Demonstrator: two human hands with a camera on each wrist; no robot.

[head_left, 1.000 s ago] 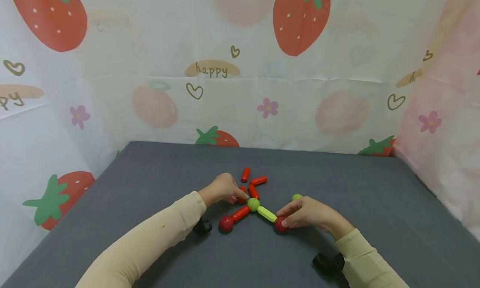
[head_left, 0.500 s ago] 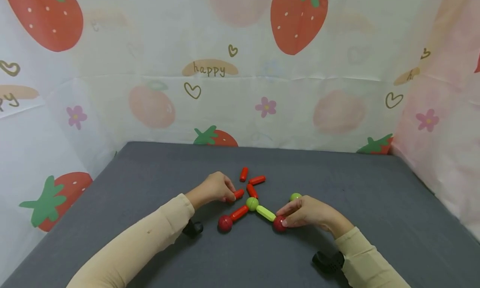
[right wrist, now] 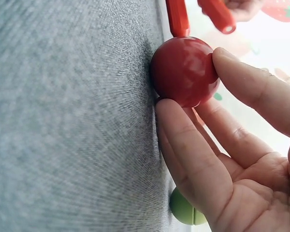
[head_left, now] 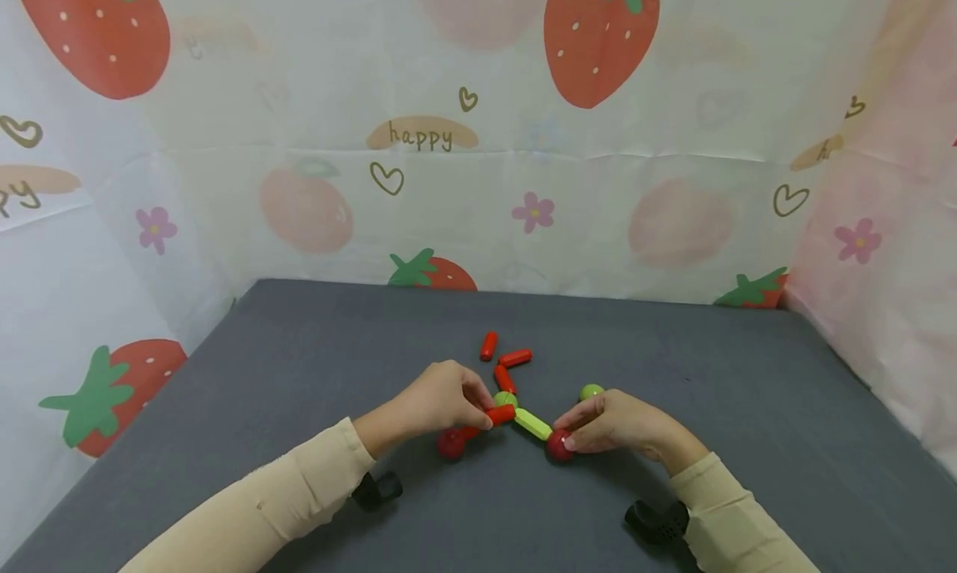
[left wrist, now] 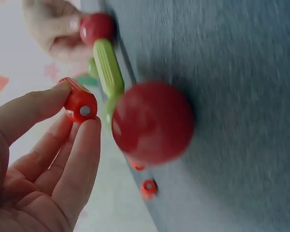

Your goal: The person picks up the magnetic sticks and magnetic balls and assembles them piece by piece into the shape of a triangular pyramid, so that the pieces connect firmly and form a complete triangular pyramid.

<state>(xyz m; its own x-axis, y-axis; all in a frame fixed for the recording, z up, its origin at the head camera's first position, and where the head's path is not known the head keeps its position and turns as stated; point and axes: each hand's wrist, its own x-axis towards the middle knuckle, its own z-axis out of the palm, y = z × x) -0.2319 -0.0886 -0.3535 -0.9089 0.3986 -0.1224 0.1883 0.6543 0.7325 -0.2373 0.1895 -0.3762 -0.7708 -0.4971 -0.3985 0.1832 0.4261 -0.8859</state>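
Observation:
In the head view my left hand [head_left: 449,399] pinches a red magnetic rod [head_left: 502,414] between thumb and fingertips; its silver end faces the left wrist camera. That rod is raised, overlapping the joined pieces in front of the green ball [head_left: 505,399]. My right hand [head_left: 616,428] holds a dark red ball [head_left: 558,446] on the table with thumb and fingers. A yellow-green rod [head_left: 533,424] links this ball to the green one. On the other side a second red ball [head_left: 451,444] sits at the end of another red rod [head_left: 469,433], partly hidden by my left hand.
Beyond the green ball lie loose red rods [head_left: 516,358], one with its end close to that ball. A second green ball [head_left: 592,391] rests behind my right hand. Black wrist devices [head_left: 376,492] hang under both sleeves. A printed curtain [head_left: 583,224] borders the grey table [head_left: 359,324].
My left hand drew the red rod leftward from beside the green ball, then carried it right and nearer, over the joined pieces. The right hand has stayed on its red ball.

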